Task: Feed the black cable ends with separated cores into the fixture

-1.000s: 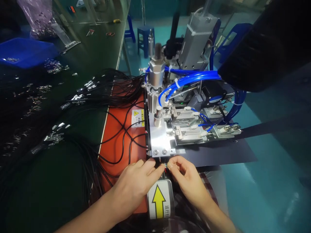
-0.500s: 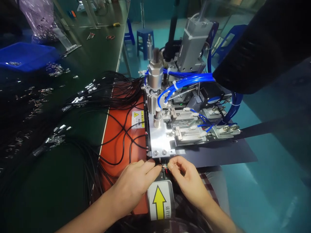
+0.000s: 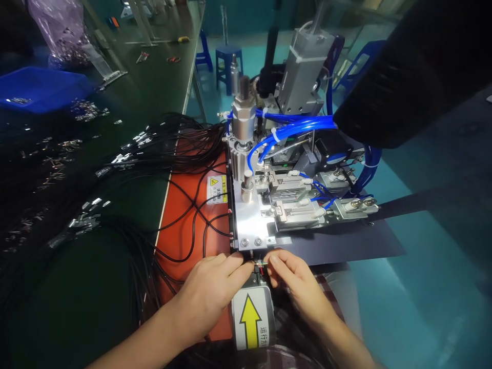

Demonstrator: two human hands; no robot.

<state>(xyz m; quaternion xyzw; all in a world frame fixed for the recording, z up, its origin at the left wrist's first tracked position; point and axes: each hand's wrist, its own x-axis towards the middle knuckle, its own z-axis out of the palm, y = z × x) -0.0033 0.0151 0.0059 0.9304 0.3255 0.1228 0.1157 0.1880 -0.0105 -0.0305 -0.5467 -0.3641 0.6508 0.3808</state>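
At the near end of the metal machine (image 3: 251,220), my two hands meet over a small black fixture (image 3: 254,280). My left hand (image 3: 215,279) has its fingers closed and pressed down at the fixture's left side; whatever lies under them is hidden. My right hand (image 3: 294,274) pinches the end of a thin wire among several fine coloured wires (image 3: 261,264), one of them red. These wires show in the gap between the fingertips of both hands. Just below sits a white label with a yellow arrow (image 3: 251,320).
Black cables (image 3: 194,220) cross the orange machine base (image 3: 180,200) on the left. Bundles of cables with metal connectors (image 3: 88,218) lie on the dark green table (image 3: 154,92), beside a blue tray (image 3: 42,87). Blue air tubes (image 3: 303,125) arch over the machine. Blue stools (image 3: 229,61) stand behind.
My right fingers have shifted slightly and straightened around the wire end. My left hand stays in place. The whole view has drifted very slightly.
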